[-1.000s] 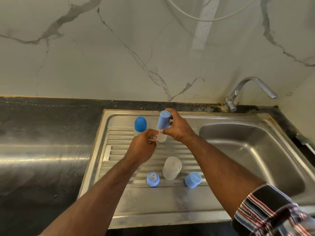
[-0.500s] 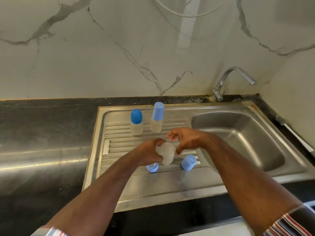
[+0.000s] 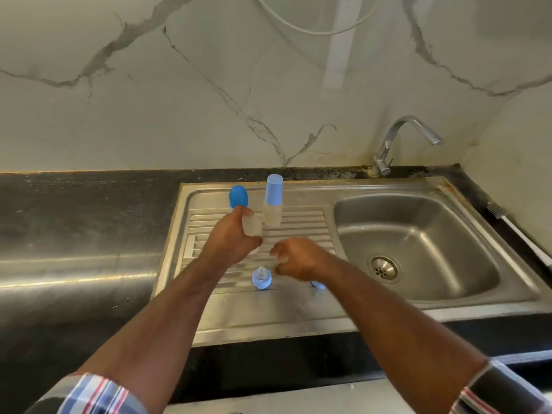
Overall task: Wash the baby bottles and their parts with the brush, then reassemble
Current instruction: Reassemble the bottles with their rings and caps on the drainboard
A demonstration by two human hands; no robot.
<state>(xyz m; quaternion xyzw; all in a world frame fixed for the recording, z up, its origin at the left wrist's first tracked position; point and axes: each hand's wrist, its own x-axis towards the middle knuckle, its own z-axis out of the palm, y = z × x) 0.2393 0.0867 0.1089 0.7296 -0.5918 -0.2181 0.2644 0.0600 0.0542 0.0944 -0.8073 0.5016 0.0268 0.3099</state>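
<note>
Blue nipple ring (image 3: 262, 279) sits nearest on the steel drainboard (image 3: 268, 312), with a blue cap (image 3: 318, 284) partly hidden under the right forearm. Right hand (image 3: 298, 258) hovers above them, grip loosely curled, holding nothing visible. Left hand (image 3: 231, 237) has its grip wrapped around a clear bottle body (image 3: 252, 227). Beyond stand two capped bottles: dark-blue-capped (image 3: 238, 197) and light-blue-capped (image 3: 273, 204). Sink basin (image 3: 418, 243) lies right.

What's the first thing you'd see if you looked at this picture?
Two bare arms reaching over a steel drainboard, the left hand gripping a clear bottle body. Behind it stand two bottles with blue caps. A blue ring with a teat sits near the right hand.
</note>
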